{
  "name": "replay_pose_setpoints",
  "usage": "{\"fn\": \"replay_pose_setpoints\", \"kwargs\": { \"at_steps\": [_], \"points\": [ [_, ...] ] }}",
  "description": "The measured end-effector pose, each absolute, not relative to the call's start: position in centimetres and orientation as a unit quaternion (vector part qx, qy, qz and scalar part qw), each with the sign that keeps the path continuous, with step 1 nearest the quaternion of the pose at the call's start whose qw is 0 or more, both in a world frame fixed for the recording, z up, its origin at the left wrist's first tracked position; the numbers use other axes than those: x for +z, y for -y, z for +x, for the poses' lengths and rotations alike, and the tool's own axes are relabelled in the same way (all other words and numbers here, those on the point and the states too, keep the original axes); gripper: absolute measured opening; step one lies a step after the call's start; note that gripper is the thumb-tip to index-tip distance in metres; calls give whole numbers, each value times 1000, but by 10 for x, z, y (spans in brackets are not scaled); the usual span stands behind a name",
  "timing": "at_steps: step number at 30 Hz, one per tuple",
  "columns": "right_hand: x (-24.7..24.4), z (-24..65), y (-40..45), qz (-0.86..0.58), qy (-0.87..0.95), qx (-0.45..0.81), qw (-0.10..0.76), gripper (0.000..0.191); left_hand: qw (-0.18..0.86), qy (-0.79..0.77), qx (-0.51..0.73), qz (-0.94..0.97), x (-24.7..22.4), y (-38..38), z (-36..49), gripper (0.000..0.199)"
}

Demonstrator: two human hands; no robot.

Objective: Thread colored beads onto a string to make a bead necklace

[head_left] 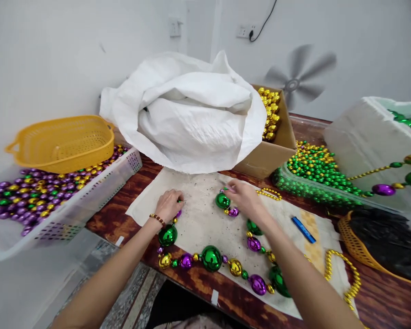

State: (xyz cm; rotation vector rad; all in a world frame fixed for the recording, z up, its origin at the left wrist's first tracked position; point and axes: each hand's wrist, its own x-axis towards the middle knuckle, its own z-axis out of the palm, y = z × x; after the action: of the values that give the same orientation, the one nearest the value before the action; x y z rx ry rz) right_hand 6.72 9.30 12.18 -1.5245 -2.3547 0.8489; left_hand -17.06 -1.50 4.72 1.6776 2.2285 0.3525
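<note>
Many beads already make up one strand point(211, 258), its ends seemingly unjoined, the person's left hand point(167, 205) pinching one end, the right hand's point(245, 196) grip impossible to tell.

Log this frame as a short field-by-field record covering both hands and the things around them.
Left hand: at the bead strand, grip partly hidden
Right hand: fingertips beside a large green bead, grip unclear
Strand colours: green, purple, gold
Under strand: pale cloth, partly
Left side: yellow basket above loose beads in a white crate
Back: white sack, cardboard box holding gold beads
Fan: blades blurred
</note>
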Motion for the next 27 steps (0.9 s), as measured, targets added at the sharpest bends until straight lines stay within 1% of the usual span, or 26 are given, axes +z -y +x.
{"fn": "replay_pose_setpoints", "kwargs": {
  "at_steps": [2, 4, 7, 10, 12, 14, 15, 17, 19, 20, 21, 24, 27],
  "points": [
    [144, 113, -109, -552, 766, 263, 196, 11, 161, -783, 123, 588, 47, 15, -170, 15],
    [165, 157, -120, -591, 717, 239, 281, 15, 158, -783, 122, 589, 47, 15, -170, 14],
    [180, 204, -122, -614, 680, 238, 323, 27, 154, -780, 116, 595, 49, 13, -170, 14],
    [170, 211, -106, -556, 719, 275, 313, 33, 152, -780, 102, 599, 56, 11, -168, 15],
    [153, 194, -89, -513, 741, 333, 276, 31, 131, -779, 110, 604, 66, 11, -165, 15],
    [135, 166, -69, -479, 738, 413, 234, 26, 121, -758, 160, 620, 78, 13, -155, 17],
    [127, 150, -60, -450, 731, 464, 219, 25, 141, -736, 199, 631, 84, 14, -148, 18],
    [116, 121, -45, -394, 700, 548, 232, 25, 236, -667, 285, 647, 95, 18, -130, 24],
    [111, 97, -37, -365, 654, 619, 236, 30, 328, -586, 349, 654, 102, 22, -107, 31],
    [111, 87, -34, -360, 628, 650, 232, 33, 344, -556, 374, 657, 103, 25, -96, 32],
    [110, 80, -31, -360, 603, 676, 223, 36, 340, -539, 395, 662, 104, 27, -87, 29],
    [108, 63, -26, -367, 553, 721, 200, 42, 272, -542, 430, 669, 99, 33, -79, 20],
    [104, 58, -27, -360, 595, 690, 203, 44, 187, -585, 405, 678, 99, 50, -113, 21]
  ]
}}
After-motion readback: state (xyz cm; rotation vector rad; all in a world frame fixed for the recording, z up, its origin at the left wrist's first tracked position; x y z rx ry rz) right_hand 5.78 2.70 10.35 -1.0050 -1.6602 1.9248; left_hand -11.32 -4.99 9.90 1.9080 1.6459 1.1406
